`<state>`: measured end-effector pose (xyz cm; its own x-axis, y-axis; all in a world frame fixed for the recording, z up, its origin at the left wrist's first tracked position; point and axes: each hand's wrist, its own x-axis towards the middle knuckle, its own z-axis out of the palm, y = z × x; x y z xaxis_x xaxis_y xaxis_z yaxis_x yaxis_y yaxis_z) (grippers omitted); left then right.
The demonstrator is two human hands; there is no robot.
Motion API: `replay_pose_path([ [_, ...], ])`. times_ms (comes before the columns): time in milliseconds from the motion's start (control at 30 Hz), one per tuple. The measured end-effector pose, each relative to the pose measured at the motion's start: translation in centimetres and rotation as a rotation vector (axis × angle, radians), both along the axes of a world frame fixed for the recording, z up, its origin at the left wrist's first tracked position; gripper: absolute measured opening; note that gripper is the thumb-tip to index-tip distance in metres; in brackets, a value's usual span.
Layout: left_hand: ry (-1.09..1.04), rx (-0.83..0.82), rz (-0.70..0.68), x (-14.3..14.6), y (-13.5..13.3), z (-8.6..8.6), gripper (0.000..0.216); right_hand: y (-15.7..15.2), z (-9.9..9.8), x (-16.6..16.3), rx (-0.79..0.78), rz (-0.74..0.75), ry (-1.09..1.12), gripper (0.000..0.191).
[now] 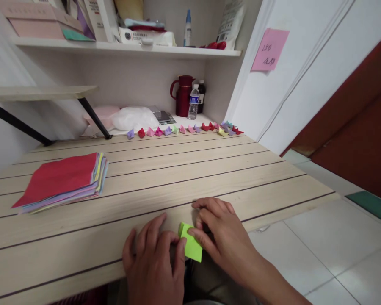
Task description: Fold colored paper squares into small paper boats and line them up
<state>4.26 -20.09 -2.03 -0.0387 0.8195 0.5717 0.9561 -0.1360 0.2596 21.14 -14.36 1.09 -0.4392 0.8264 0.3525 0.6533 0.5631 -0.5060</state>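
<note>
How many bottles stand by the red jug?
2: a clear bottle just right of the jug, and a dark bottle partly hidden behind the clear one. More could be hidden behind the jug.

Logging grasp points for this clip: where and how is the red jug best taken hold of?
Probably by the handle, coming from the left: it loops out on the upright jug's left side, while the clear bottle crowds the right.
</note>
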Motion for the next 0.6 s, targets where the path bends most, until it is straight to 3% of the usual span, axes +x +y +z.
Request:
replay_pose_path([
  [200,0.047,-0.019,0.039,0.05,0.36,0.04,0.015,0.24,-0.24,-0.38,0.020,-0.040,-0.026,0.015],
  [433,0.264,0.057,0.028,-0.54,0.90,-0.25,0.013,0.21,-0.44,-0.48,0.043,-0.051,-0.072,0.015],
  [600,0.274,0.025,0.033,-0.57,0.77,-0.14,0.010,0.26,-0.28,-0.56,0.020,-0.056,-0.077,0.017],
])
